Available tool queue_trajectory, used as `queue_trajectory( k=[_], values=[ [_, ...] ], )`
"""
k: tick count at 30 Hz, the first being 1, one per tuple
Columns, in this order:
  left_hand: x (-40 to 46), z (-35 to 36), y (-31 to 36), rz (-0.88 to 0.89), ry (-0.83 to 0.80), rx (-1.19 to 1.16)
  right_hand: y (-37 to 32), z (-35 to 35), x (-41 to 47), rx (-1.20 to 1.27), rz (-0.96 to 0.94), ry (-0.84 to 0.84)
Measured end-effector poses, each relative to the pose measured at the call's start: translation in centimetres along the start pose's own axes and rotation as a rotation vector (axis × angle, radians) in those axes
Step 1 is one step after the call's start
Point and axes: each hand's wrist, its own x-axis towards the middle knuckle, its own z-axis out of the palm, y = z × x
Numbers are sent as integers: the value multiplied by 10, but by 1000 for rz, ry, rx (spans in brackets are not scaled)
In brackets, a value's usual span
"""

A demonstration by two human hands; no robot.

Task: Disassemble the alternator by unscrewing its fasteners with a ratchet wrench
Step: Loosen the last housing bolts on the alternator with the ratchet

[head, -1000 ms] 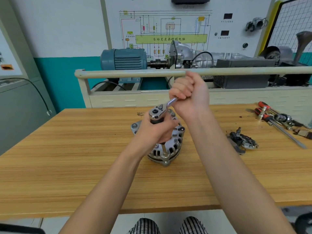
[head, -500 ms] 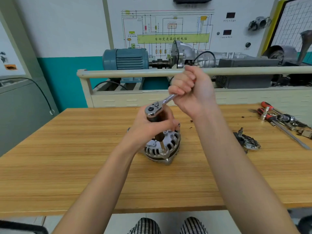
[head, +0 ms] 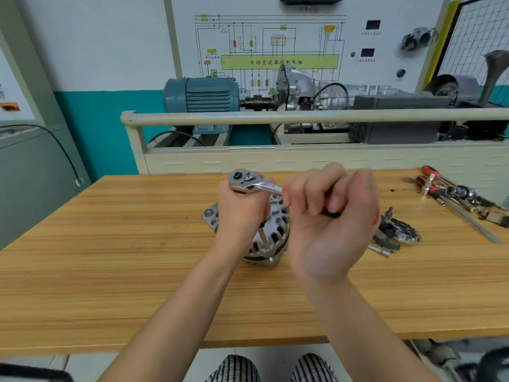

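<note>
Bare wooden table (head: 110,271) lies open from 6 through 9 o'clock of the alternator (head: 275,230). At 3 o'clock a removed part (head: 399,232) crowds it; screwdrivers (head: 440,188) clutter 2 o'clock.

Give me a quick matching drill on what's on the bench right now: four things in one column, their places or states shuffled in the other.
Things:
1. ratchet wrench
2. alternator
3. red-handled screwdrivers
4. removed black-and-metal part

Places or states:
A. lies on the table just right of the right hand
B. far right edge of the table, among loose tools
C. held by both hands, head up by the left hand
D. stands on the table under the left hand

Pairs: 1-C, 2-D, 3-B, 4-A
</note>
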Motion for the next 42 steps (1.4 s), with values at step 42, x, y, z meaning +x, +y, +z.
queue_trajectory(
  k=[42],
  values=[
    [0, 6, -5, -11, -168, -41, 0, -16, 47, 146, 301, 304]
  ],
)
